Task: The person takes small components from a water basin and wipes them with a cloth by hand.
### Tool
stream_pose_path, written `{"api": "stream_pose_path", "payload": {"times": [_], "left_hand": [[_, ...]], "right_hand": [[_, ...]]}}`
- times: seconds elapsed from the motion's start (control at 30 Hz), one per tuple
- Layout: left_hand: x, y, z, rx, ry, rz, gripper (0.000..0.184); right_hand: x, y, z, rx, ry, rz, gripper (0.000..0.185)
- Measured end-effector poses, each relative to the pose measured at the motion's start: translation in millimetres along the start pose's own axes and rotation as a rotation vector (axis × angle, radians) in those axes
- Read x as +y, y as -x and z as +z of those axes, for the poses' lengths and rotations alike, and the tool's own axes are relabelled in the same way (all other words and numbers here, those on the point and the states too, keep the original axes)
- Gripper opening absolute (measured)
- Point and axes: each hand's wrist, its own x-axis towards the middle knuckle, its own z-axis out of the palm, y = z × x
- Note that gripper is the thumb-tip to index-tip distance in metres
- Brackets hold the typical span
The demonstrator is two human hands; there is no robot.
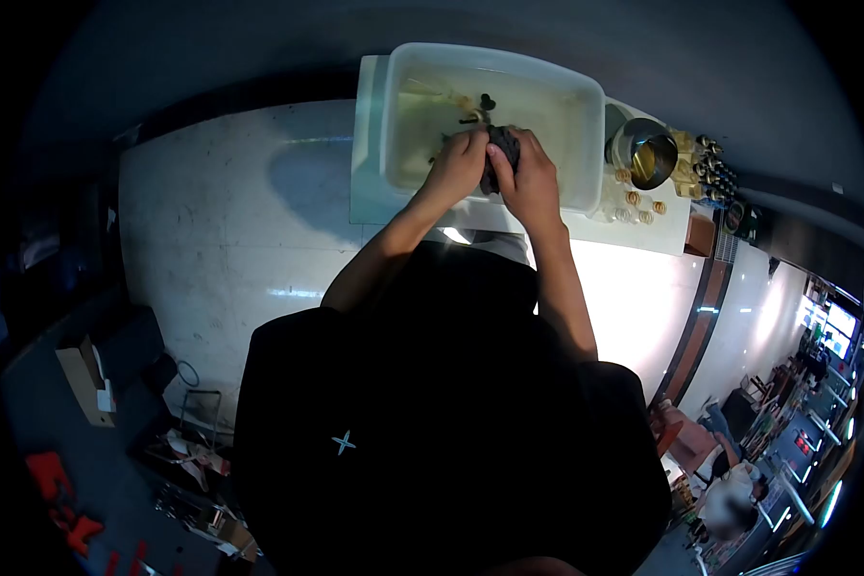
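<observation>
Both my hands are over a white plastic tub (593, 144) of cloudy, yellowish water. My left hand (459, 165) and my right hand (530, 180) are closed together around a dark grey, crumpled lump (504, 144), possibly cloth. Its exact kind is unclear. The fingers press it from both sides, and the fingertips are partly hidden. Just beyond my left hand, small dark pieces (488, 102) and a pale yellowish bit (467, 104) lie in the tub.
The tub stands on a white table (370, 144). To its right are a shiny metal pot (643, 154), several small glass jars (634, 206) and gold-topped bottles (708, 173). A cardboard box (86, 379) is at lower left. Another person (730, 499) is far off at lower right.
</observation>
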Motion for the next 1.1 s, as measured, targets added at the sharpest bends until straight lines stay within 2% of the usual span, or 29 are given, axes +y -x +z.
{"api": "stream_pose_path", "payload": {"times": [0.03, 0.13, 0.23, 0.27, 0.37, 0.4, 0.53, 0.63, 0.67, 0.77, 0.8, 0.9, 1.03, 1.1], "left_hand": [[2.8, 0.1, 0.6, -0.009, 0.022, -0.006, 0.034], [23.2, 9.5, 8.3, 0.08, -0.188, 0.144, 0.033], [15.9, 7.7, 12.6, 0.1, -0.357, 0.362, 0.03], [14.0, 6.4, 12.5, 0.135, -0.408, 0.498, 0.032], [33.0, 8.8, 13.3, 0.088, -0.536, 0.438, 0.038], [32.3, 8.3, 11.9, 0.073, -0.601, 0.46, 0.036], [28.6, 5.1, 1.3, -0.011, -0.784, 0.538, 0.032], [18.2, -4.8, -3.4, -0.104, -0.774, 0.494, 0.03], [12.5, -9.1, -5.1, -0.133, -0.754, 0.469, 0.03], [-38.2, -29.8, -0.3, -0.162, -0.427, 0.683, 0.032], [-32.3, -27.8, -1.8, -0.325, -0.061, 0.008, 0.043], [-11.5, -30.8, -19.6, -0.551, 0.154, -0.62, 0.049], [-6.0, -28.5, -22.8, -0.485, 0.219, -0.612, 0.045], [-9.0, -25.4, -19.3, -0.322, 0.149, -0.519, 0.046]], "right_hand": [[0.0, -0.4, 5.0, 0.05, 0.044, -0.013, 0.025], [10.2, -1.5, 13.9, 0.166, 0.147, -0.033, 0.023], [16.1, -7.5, 17.2, 0.219, 0.156, 0.031, 0.026], [17.7, -9.6, 17.5, 0.226, 0.146, 0.064, 0.028], [36.7, -13.4, 22.7, 0.267, -0.185, 0.213, 0.034], [40.6, -10.6, 22.5, 0.228, -0.28, 0.33, 0.038], [55.4, -4.9, 28.2, 0.143, -0.451, 0.468, 0.041], [69.7, -3.8, 26.7, 0.123, -0.277, 0.414, 0.043], [68.8, -3.3, 28.3, 0.152, -0.137, 0.326, 0.042], [62.8, -0.8, 32.9, 0.204, 0.223, 0.075, 0.04], [58.8, -0.9, 33.8, 0.202, 0.3, -0.001, 0.039], [53.3, 0.3, 32.2, 0.134, 0.356, -0.136, 0.036], [60.3, -2.4, 43.6, 0.14, 0.261, -0.232, 0.032], [62.4, -2.2, 54.7, 0.15, 0.197, -0.164, 0.032]]}}
